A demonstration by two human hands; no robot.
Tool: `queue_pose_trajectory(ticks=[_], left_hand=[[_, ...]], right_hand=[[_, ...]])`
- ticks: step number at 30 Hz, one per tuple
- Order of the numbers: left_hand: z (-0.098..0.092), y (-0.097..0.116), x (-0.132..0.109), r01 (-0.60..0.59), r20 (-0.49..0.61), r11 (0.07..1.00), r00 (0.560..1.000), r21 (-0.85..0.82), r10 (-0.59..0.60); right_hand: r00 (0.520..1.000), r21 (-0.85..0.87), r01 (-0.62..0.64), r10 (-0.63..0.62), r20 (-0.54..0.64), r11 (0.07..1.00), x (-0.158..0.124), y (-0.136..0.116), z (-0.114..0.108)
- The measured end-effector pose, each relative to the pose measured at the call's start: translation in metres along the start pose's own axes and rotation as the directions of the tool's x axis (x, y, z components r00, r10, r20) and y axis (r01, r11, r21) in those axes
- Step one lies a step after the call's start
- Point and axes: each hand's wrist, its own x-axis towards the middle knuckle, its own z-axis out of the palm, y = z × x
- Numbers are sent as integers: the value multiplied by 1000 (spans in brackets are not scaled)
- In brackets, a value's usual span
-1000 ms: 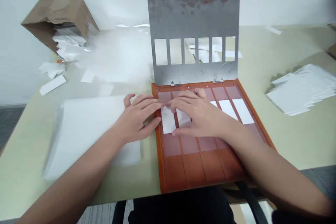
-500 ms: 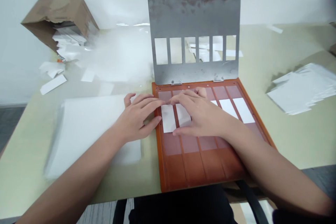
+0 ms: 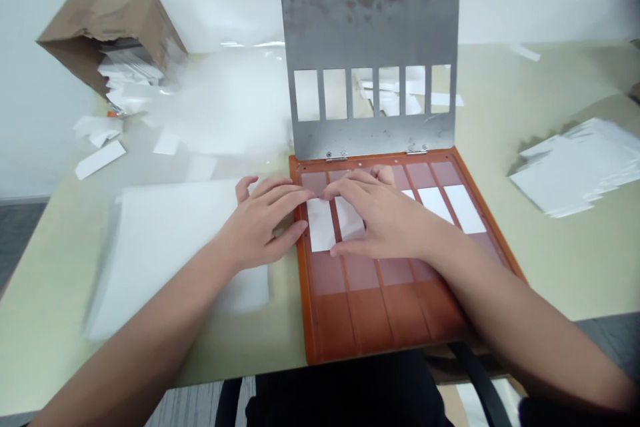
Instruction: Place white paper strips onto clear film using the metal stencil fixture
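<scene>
A brown-orange board (image 3: 356, 327) with long side-by-side slots lies on the table. A row of white rectangular cards (image 3: 321, 230) rests in its slots, over pinkish translucent strips (image 3: 327, 275). My left hand (image 3: 263, 223) is at the board's left edge, fingers apart, its index fingertip at the top of the leftmost card and its thumb on the edge. My right hand (image 3: 387, 220) arches palm-down over the cards, thumb and fingers spread, fingertips by the leftmost card's top edge. It hides some of the middle cards. The hinged grey metal plate (image 3: 370, 33) stands raised behind, with rectangular windows.
A stack of translucent white sheets (image 3: 165, 227) lies left of the board. Behind it are clear plastic (image 3: 235, 103) and a tipped cardboard box (image 3: 115, 13) spilling white pieces. A fanned pile of white cards (image 3: 575, 167) lies right, on the pale table (image 3: 560, 267).
The view has shifted very slightly. Both hands stay in the same place on the board and its cards.
</scene>
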Motion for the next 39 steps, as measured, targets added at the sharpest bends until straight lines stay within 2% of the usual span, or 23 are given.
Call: queue_pose_trajectory(ticks=[16,22,25,29,36,39], left_hand=[[-1,0,-1,-14,-1,1000,1000,-3,14],[1,-1,-1,-62,-50,998,997,32,64],[-1,-1,-1,-125,-63,991,990,38,128],[-5,1,1,-236,-2,971,972,-39,236],[-10,7,3,-211,70,972,973,-108,219],[-11,8,3,-195,92,973,974,-123,206]], right_hand=[[1000,2,-2,2,15,1000,1,-1,-3],[1000,-1,-8,8,16,1000,1,-2,-3],[1000,1,-2,2,17,1000,1,-2,-3],[1000,1,10,-10,26,1000,1,0,-3],[997,-21,59,-58,53,998,-5,-15,-6],[995,-110,62,-53,83,992,-8,-25,-5]])
